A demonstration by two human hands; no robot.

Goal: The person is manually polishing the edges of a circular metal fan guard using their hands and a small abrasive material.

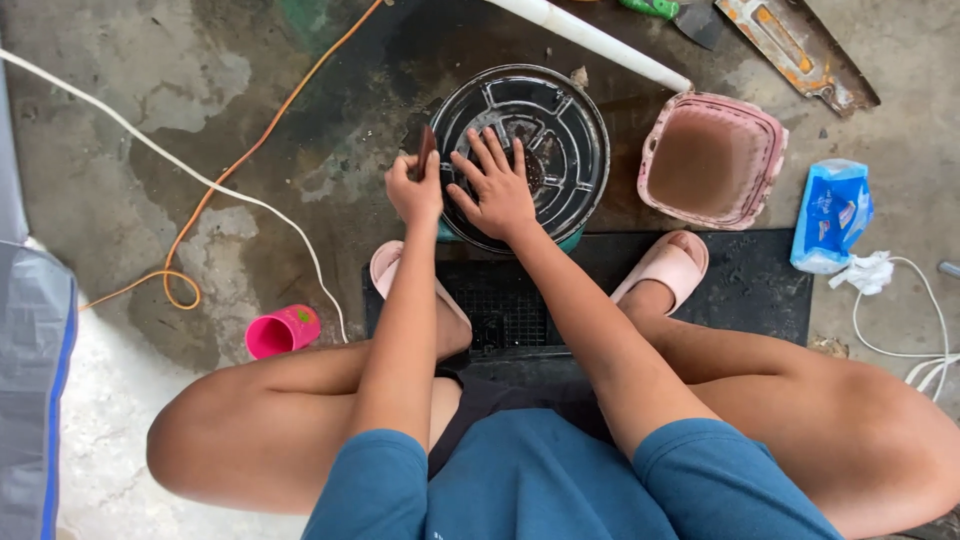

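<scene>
Nearest to us are our own bent knees and blue shorts, with both forearms reaching out over a black mat (770, 290) on which our feet in pink slippers (668, 266) rest. Our left hand (414, 190) is closed in a fist around a small dark brush-like tool (427, 150), of which only the upper end shows above the fingers; it is held upright at the near left rim of a round black grille (522, 150). Our right hand (496, 188) lies flat and open, fingers spread, pressing down on the ribs of that grille and gripping nothing. The grille sits wet and glossy on the damp concrete floor (130, 130), just beyond our toes and between our feet. Just to its right stands a pink square basin (712, 160) filled with murky brown water. Off to the left, a pink cup (283, 331) lies on its side, near an orange cable (240, 165) and a white cable (150, 145) that run across the floor. On the right lies a blue plastic packet (832, 213) beside a crumpled white cloth (866, 271). Farthest away, a white pipe (590, 40) slants past the grille's far edge.
</scene>
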